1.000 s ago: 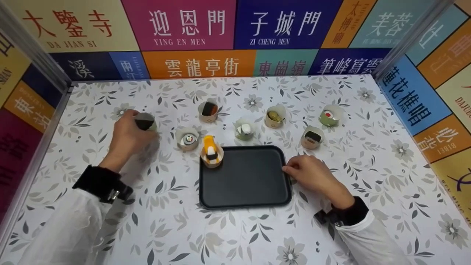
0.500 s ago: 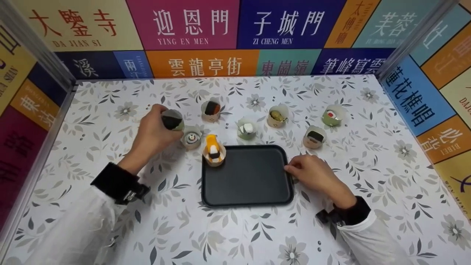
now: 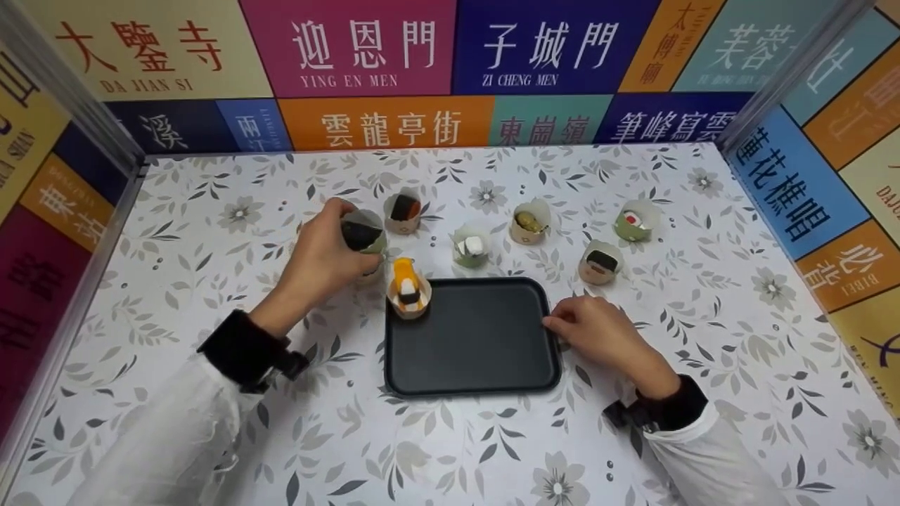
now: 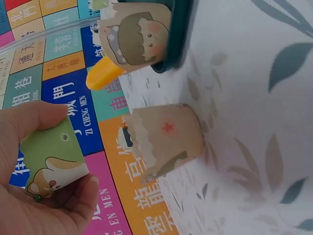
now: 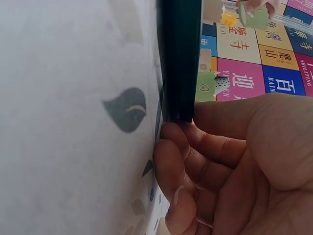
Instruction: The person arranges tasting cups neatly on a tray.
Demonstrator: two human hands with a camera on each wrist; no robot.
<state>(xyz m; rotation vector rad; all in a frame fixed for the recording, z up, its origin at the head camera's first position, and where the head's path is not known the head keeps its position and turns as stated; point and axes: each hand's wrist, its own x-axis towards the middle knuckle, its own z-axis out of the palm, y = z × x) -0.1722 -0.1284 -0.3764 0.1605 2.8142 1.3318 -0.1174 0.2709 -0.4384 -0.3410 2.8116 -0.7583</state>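
Note:
My left hand [image 3: 316, 256] grips a green paper cup [image 4: 56, 159] printed with a cartoon animal, holding it raised above the table. A black-topped sushi piece [image 3: 360, 235] shows inside that cup. Beneath it a brown paper cup [image 4: 168, 137] stands on the table, mostly covered by the hand in the head view. On the left back corner of the dark tray [image 3: 474, 344] sits another brown cup [image 3: 408, 309], with a yellow-and-white sushi piece sticking out. My right hand [image 3: 594, 330] pinches the tray's right edge, thumb above and curled fingers below, as the right wrist view shows.
Behind the tray stand more paper cups with sushi: a brown one [image 3: 403, 223], a green one [image 3: 470, 258], and a brown one [image 3: 527, 233]. Farther right are a brown cup [image 3: 598, 273] and a green cup [image 3: 631, 228]. Lettered colored panels [image 3: 387, 123] wall the table's back and sides.
My left hand has carried the green cup rightward from the table's left side toward the tray, passing over the brown cup. My right hand has stayed at the tray edge.

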